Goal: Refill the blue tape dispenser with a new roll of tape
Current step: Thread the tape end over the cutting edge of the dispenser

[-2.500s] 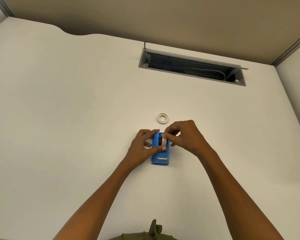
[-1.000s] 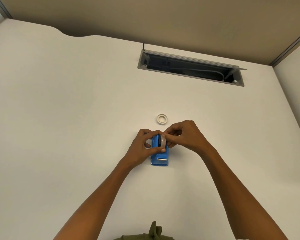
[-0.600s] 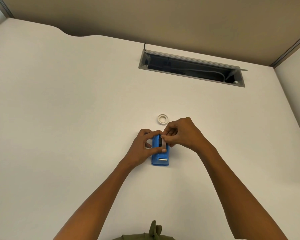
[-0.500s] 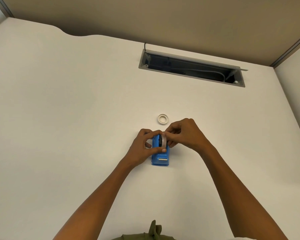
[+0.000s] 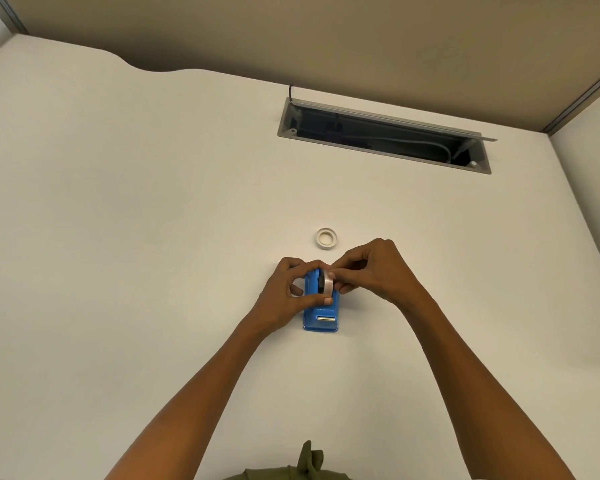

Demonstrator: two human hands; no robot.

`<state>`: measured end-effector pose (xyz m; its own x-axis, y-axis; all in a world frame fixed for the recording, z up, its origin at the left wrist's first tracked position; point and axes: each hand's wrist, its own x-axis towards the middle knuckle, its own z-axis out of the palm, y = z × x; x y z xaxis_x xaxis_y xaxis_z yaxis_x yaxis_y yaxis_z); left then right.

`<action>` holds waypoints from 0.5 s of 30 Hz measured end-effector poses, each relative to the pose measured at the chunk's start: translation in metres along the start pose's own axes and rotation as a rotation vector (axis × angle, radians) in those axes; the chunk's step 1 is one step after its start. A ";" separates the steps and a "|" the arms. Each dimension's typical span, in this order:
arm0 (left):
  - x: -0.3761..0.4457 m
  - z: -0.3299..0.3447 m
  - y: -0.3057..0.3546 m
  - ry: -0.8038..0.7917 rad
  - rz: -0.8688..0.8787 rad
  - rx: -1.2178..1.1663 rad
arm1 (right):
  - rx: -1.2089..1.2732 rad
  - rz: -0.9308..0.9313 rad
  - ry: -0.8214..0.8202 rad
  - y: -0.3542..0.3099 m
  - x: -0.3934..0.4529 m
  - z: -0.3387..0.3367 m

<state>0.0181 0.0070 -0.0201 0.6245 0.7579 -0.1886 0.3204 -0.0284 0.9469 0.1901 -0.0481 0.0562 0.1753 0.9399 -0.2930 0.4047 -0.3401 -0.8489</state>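
Note:
The blue tape dispenser (image 5: 321, 315) lies on the white desk (image 5: 153, 237), its cutter end toward me. A clear tape roll (image 5: 327, 282) sits upright in its well, with a dark hub beside it. My left hand (image 5: 286, 296) wraps the dispenser's left side, thumb across its front and index finger over the top. My right hand (image 5: 374, 268) pinches the roll from the right with its fingertips. A small white ring, an empty tape core (image 5: 327, 239), lies flat on the desk just beyond the hands.
A long open cable slot (image 5: 383, 140) with grey cables is set in the desk farther back. A beige partition stands behind the desk and a white panel borders it on the right. Green cloth shows at the bottom edge.
Both hands stay on the dispenser. My right fingers have shifted slightly on the roll, which shows a little more above the blue body than before.

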 end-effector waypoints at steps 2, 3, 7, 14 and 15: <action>0.000 0.000 0.000 0.002 0.000 -0.005 | -0.023 -0.002 0.021 -0.001 0.001 0.002; -0.001 0.000 0.000 0.002 -0.002 -0.007 | -0.028 -0.004 0.037 0.000 0.000 0.003; -0.001 0.000 0.001 -0.003 -0.006 -0.007 | -0.066 -0.040 0.075 0.001 -0.005 0.007; -0.002 0.000 0.001 -0.001 -0.007 -0.007 | -0.366 -0.196 0.137 -0.001 -0.007 0.013; -0.002 0.000 0.001 -0.002 -0.005 -0.012 | -0.442 -0.221 0.144 -0.001 -0.007 0.013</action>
<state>0.0171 0.0059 -0.0190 0.6241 0.7568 -0.1941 0.3153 -0.0166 0.9488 0.1764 -0.0540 0.0532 0.1519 0.9877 -0.0376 0.7814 -0.1433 -0.6073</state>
